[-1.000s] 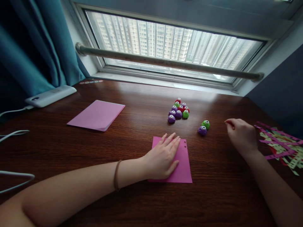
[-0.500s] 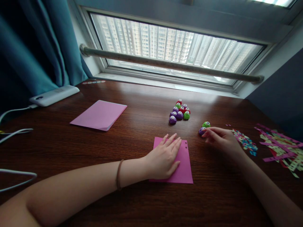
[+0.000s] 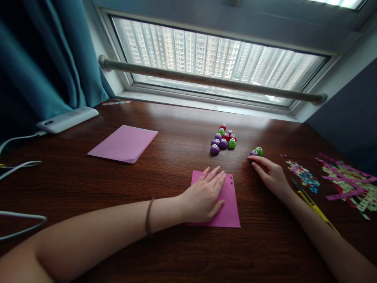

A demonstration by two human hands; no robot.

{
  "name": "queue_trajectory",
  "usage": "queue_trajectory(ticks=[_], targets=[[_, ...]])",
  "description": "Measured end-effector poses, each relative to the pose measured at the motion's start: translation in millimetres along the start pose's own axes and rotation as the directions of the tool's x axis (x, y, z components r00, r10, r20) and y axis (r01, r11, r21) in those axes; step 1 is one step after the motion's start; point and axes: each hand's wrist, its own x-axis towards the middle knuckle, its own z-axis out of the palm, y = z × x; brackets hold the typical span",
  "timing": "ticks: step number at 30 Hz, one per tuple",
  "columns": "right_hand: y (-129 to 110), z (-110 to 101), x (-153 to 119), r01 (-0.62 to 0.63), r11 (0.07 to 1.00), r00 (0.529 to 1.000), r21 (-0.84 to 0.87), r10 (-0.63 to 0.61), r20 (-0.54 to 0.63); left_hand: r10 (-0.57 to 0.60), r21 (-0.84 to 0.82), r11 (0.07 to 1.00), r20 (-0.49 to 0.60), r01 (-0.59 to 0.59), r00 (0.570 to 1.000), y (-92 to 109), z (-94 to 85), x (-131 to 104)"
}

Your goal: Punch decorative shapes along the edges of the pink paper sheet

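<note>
My left hand (image 3: 203, 196) lies flat, fingers spread, on a pink paper (image 3: 229, 212) that has two small star-shaped marks near its top right corner. To the right, my right hand (image 3: 271, 175) rests on the table with its fingertips at a purple punch (image 3: 253, 153); thumb and forefinger are apart. A green punch (image 3: 259, 150) touches the purple one. Several purple, green and red punches (image 3: 223, 142) stand in a group beyond the pink paper.
A stack of pink paper (image 3: 123, 143) lies left, near a white device (image 3: 69, 119) with a cable. At right are small confetti (image 3: 304, 175), a yellow cutter (image 3: 315, 208) and paper strips (image 3: 350, 182). A window bar (image 3: 206, 80) crosses behind.
My right hand has moved slightly away from me and opened. The purple and green punches have shifted farther back, and the yellow cutter has come into view. My left hand stays put.
</note>
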Motion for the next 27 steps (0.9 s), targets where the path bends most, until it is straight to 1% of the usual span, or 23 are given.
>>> queue_trajectory(ticks=[2, 4, 8, 9, 11, 12, 14, 16, 19, 23, 27], targets=[[-5, 4, 0, 0.044, 0.999, 0.999, -0.025, -0.045, -0.005, 0.002, -0.002, 1.000, -0.008, -0.002, 1.000, 0, 0.2, 0], [-11, 10, 3, 0.092, 0.995, 0.996, -0.036, -0.092, 0.018, 0.006, -0.003, 1.000, -0.011, -0.006, 1.000, 0, 0.3, -1], [-29, 29, 23, 0.221, 0.973, 0.974, -0.069, -0.217, 0.067, 0.013, -0.001, 1.000, -0.018, -0.013, 1.000, 1, 0.0, -1], [-35, 35, 31, 0.263, 0.961, 0.963, -0.089, -0.256, 0.081, 0.013, 0.000, 1.000, -0.019, -0.013, 1.000, 1, -0.1, -1], [-44, 48, 46, 0.415, 0.883, 0.908, -0.218, -0.387, 0.161, 0.010, 0.006, 1.000, -0.018, -0.010, 1.000, 1, -0.3, 0], [-47, 55, 53, 0.449, 0.854, 0.892, -0.261, -0.413, 0.184, 0.008, 0.009, 1.000, -0.016, -0.008, 1.000, 1, -0.4, 0], [-52, 67, 64, 0.453, 0.840, 0.891, -0.300, -0.410, 0.196, 0.003, 0.016, 1.000, -0.017, -0.003, 1.000, 1, -0.4, -1], [-52, 76, 70, 0.433, 0.853, 0.900, -0.290, -0.395, 0.183, 0.000, 0.020, 1.000, -0.022, 0.001, 1.000, 2, -0.1, -1], [-50, 81, 72, 0.413, 0.875, 0.910, -0.252, -0.385, 0.157, 0.001, 0.019, 1.000, -0.026, -0.001, 1.000, 2, 0.8, -1], [-49, 72, 60, 0.373, 0.912, 0.926, -0.171, -0.357, 0.120, 0.010, -0.010, 1.000, -0.023, -0.010, 1.000, 2, 1.2, 0], [-52, 51, 30, 0.278, 0.957, 0.960, -0.084, -0.275, 0.050, 0.027, -0.039, 0.999, -0.023, -0.028, 0.999, 1, 0.5, 1]])
